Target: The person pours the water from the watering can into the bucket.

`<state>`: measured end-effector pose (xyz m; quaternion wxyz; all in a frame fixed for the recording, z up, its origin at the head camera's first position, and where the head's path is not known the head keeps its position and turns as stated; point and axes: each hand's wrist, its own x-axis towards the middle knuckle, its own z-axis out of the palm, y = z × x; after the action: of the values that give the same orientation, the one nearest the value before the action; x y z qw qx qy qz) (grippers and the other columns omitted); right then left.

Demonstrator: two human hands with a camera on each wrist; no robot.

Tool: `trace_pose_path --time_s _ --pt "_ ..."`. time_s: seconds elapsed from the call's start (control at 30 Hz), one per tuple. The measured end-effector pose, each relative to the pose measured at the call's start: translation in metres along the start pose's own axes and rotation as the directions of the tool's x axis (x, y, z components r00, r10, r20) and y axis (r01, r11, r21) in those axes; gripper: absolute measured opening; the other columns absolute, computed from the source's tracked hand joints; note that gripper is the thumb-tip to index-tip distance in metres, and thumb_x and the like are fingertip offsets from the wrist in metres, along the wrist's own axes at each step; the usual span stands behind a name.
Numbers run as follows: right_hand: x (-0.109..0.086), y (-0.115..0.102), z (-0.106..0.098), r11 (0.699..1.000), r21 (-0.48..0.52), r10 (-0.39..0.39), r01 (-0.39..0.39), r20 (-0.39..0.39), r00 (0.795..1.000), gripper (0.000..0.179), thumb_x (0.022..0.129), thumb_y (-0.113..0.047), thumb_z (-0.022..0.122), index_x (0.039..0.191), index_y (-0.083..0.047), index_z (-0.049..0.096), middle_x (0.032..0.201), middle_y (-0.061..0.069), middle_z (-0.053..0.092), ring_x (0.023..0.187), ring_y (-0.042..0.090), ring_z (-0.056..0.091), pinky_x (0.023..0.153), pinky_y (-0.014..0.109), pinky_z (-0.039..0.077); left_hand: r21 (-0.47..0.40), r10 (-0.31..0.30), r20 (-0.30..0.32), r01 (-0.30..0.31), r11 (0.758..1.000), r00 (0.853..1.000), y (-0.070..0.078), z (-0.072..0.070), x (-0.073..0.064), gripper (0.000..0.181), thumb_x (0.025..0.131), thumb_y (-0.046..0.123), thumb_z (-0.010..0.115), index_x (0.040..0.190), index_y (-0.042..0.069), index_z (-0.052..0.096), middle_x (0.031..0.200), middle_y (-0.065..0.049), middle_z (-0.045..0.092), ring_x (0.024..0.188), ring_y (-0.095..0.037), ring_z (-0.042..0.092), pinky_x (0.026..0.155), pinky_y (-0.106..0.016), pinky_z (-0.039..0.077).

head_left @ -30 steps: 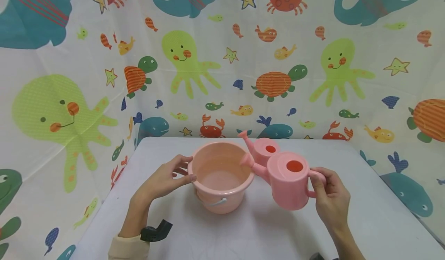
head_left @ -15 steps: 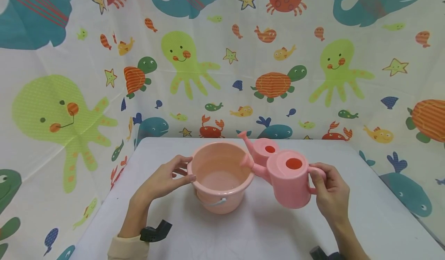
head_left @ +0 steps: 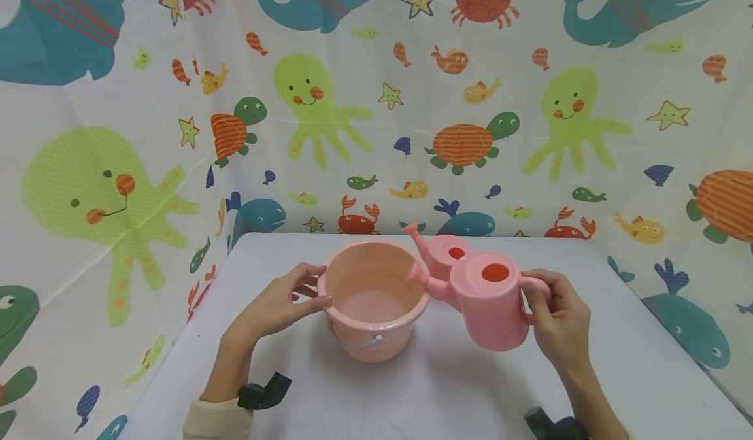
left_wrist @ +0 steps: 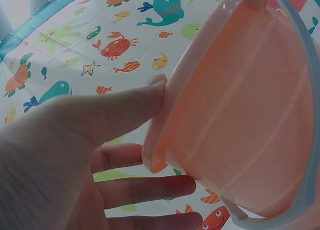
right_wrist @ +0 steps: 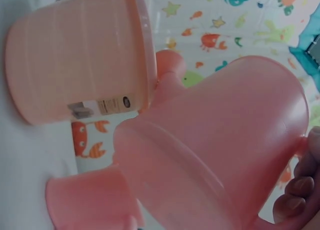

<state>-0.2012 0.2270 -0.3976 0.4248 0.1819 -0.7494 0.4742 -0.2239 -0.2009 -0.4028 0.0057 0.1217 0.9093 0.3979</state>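
A pale peach bucket (head_left: 376,352) stands upright on the white table, its light handle (left_wrist: 312,84) hanging down. My left hand (head_left: 273,306) touches its left rim, the thumb in front and the other fingers spread along the outside. In the left wrist view these fingers look fairly straight. My right hand (head_left: 561,325) grips the handle of a pink watering can (head_left: 491,312), raised above the table and tipped left. The can's spout head (head_left: 418,274) hangs over the bucket's right rim. No water shows coming out.
A second, smaller-looking pink watering can (head_left: 440,252) stands on the table (head_left: 623,335) behind the held one, partly hidden by it. A curtain (head_left: 365,139) printed with sea animals hangs behind and along the sides.
My right hand has risen slightly, and the watering can tips a little further left, its base swinging right. The left hand and bucket stay put.
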Motion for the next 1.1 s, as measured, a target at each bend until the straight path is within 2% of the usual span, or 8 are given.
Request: trace_pose_path --time_s 0.2,0.5,0.97,1.1 --pt "0.002 0.0 0.0 0.999 -0.03 0.026 -0.026 0.004 1.0 0.026 0.087 0.013 0.066 0.112 0.009 0.064 0.1 -0.018 0.065 0.073 -0.001 0.056 0.07 0.005 0.05 -0.002 -0.002 0.001 0.002 1.0 1.0 0.0 0.0 0.0 0.066 0.086 0.056 0.071 0.138 0.021 0.051 0.132 -0.002 0.065 0.118 -0.023 0.062 0.097 -0.054 0.052" --pt "0.007 0.002 0.002 1.0 -0.013 0.004 -0.003 0.017 1.0 0.026 0.086 0.014 0.066 0.111 0.009 0.064 0.1 -0.011 0.068 0.083 -0.001 0.062 0.078 0.005 0.051 0.0 0.007 -0.001 -0.007 1.0 1.0 -0.001 0.0 0.0 0.064 0.086 0.054 0.071 0.138 0.02 0.052 0.133 -0.003 0.065 0.118 -0.024 0.062 0.097 -0.054 0.053" --pt "0.014 0.006 0.003 1.0 -0.009 -0.005 0.005 0.028 1.0 0.025 0.087 0.014 0.065 0.112 0.009 0.064 0.101 -0.012 0.068 0.084 -0.002 0.062 0.079 0.006 0.051 -0.005 0.004 0.004 -0.004 1.0 1.0 -0.001 0.0 0.002 0.066 0.086 0.056 0.071 0.138 0.021 0.052 0.132 -0.002 0.065 0.119 -0.026 0.061 0.099 -0.058 0.051" --pt "0.016 0.007 0.003 1.0 0.002 -0.022 0.021 0.036 0.999 0.026 0.086 0.015 0.065 0.111 0.011 0.064 0.1 -0.009 0.068 0.082 -0.002 0.062 0.079 0.005 0.051 -0.005 0.009 0.004 -0.009 1.0 1.0 -0.002 0.0 0.002 0.065 0.086 0.055 0.071 0.138 0.021 0.052 0.132 -0.002 0.065 0.119 -0.025 0.062 0.099 -0.058 0.051"
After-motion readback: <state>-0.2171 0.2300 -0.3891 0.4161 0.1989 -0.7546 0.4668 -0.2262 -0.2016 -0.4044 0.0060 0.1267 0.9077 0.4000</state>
